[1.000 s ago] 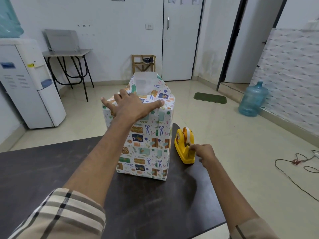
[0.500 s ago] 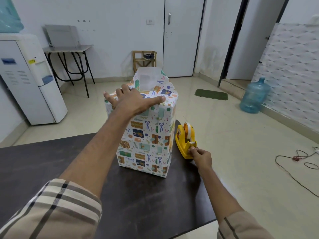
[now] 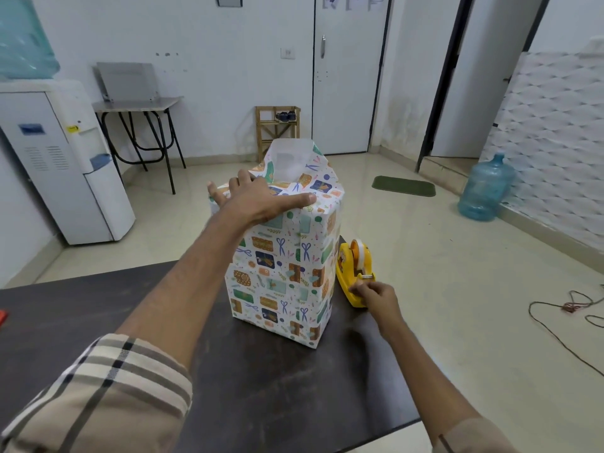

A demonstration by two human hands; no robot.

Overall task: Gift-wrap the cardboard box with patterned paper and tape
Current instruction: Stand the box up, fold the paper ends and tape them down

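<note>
The left hand (image 3: 258, 199) is laid flat on the top of the cardboard box (image 3: 284, 273), its fingers straight and spread and its thumb stretched toward three o'clock. The folded patterned paper (image 3: 322, 191) is pressed down under the palm and nothing is gripped. The right hand (image 3: 372, 297) is held low at the box's four o'clock with its fingers curled, and the tape end (image 3: 366, 280) is pinched between thumb and fingertips at the cutter of the yellow tape dispenser (image 3: 346, 273). The dispenser is set just beside the box's right face, near the tabletop's far right corner. The box is stood upright on the dark tabletop (image 3: 98, 322), toward its far edge, and is covered on its visible sides. At its twelve o'clock end a paper flap (image 3: 291, 161) is left standing up, its white inner side shown. Striped sleeves are seen on both forearms. Beyond the tabletop, a water dispenser (image 3: 65, 165) is seen at ten o'clock, a wooden rack (image 3: 277, 125) and a door (image 3: 346, 76) at twelve, a green mat (image 3: 403, 186) at one, a blue water bottle (image 3: 483, 191) at two, and a cord (image 3: 572, 308) on the floor at three.
</note>
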